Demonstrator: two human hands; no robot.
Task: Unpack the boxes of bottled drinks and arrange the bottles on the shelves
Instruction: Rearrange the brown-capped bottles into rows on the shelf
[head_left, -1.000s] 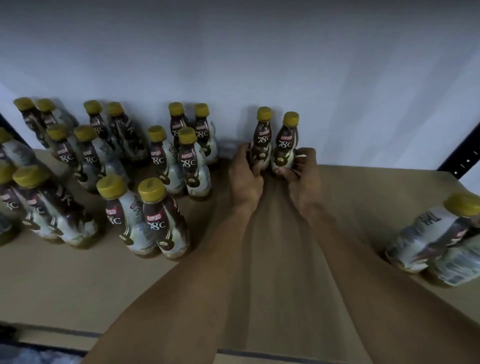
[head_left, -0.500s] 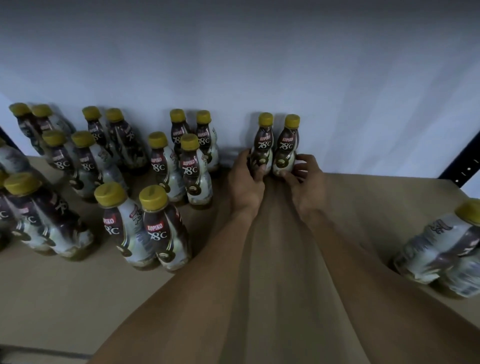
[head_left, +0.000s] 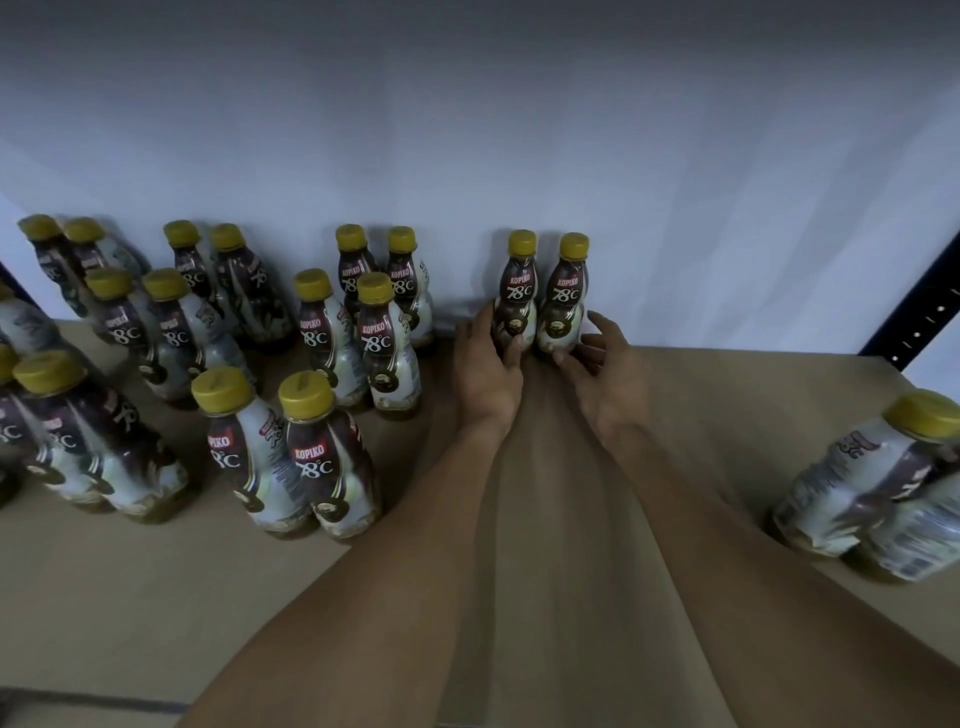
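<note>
Two yellow-capped Kopiko 78°C bottles stand upright side by side against the white back wall of the brown shelf (head_left: 727, 415). My left hand (head_left: 485, 374) grips the left bottle (head_left: 519, 291) low down, thumb on its front and fingers round its left side. My right hand (head_left: 605, 374) is beside the right bottle (head_left: 569, 296). Its thumb tip touches the bottle's base, and its fingers are spread a little off the bottle's right side.
Several identical bottles (head_left: 374, 338) stand in pairs across the left half of the shelf, the nearest pair (head_left: 291, 457) at front left. Another pair (head_left: 878, 483) stands at the right edge. A black shelf upright (head_left: 919, 306) rises at back right.
The two bottles have settled upright against the wall. The fingers of my right hand have loosened from the right bottle. My left hand keeps its hold.
</note>
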